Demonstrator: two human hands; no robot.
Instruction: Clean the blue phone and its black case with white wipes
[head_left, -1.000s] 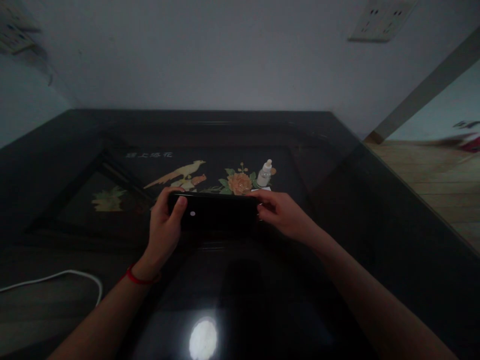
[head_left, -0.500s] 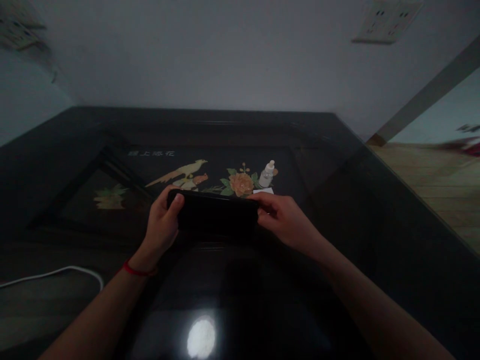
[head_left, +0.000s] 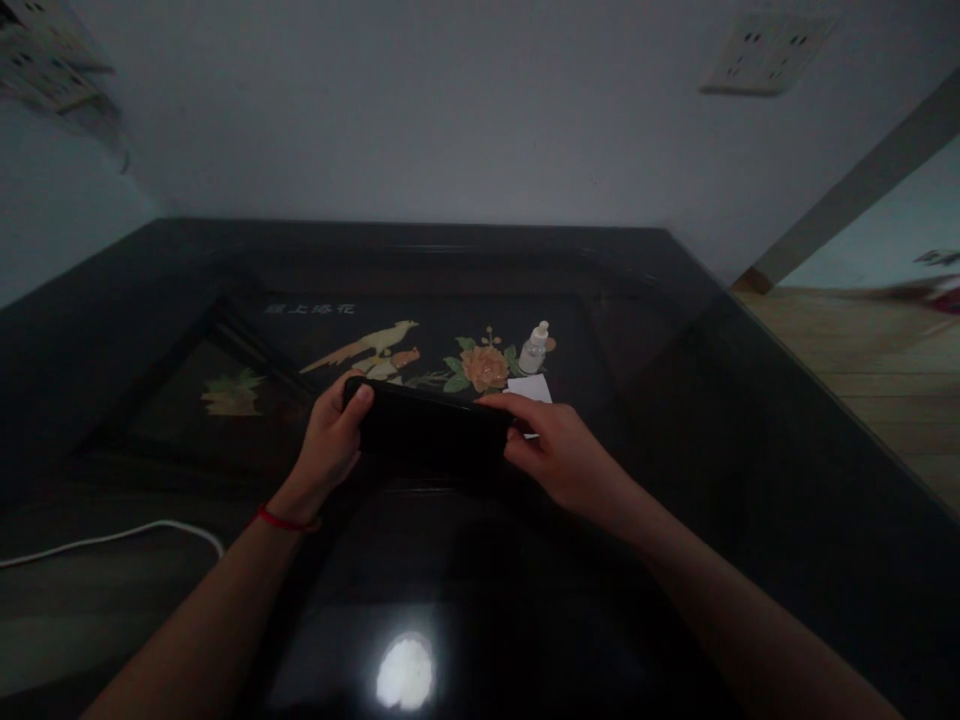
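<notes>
A dark phone [head_left: 431, 430], black on the side facing me, is held sideways above the glossy table. My left hand [head_left: 334, 425] grips its left end, thumb on the near face. At the other end my right hand [head_left: 559, 450] is closed on the right edge, index finger along the top. A white piece of paper [head_left: 530, 388] lies on the table just beyond my right hand, partly hidden by it. Behind the paper a small dropper bottle [head_left: 534, 348] with a white top stands upright.
The dark table [head_left: 645, 330] carries an inlaid bird [head_left: 367, 345] and flower [head_left: 484, 367]. A white cable [head_left: 161, 523] runs along the left. Sockets [head_left: 769, 52] sit on the wall behind, and wooden floor [head_left: 855, 350] shows at right.
The phone's right end has dipped a little, and my right hand has moved slightly down and left with it. More of the white paper shows. The view has shifted slightly.
</notes>
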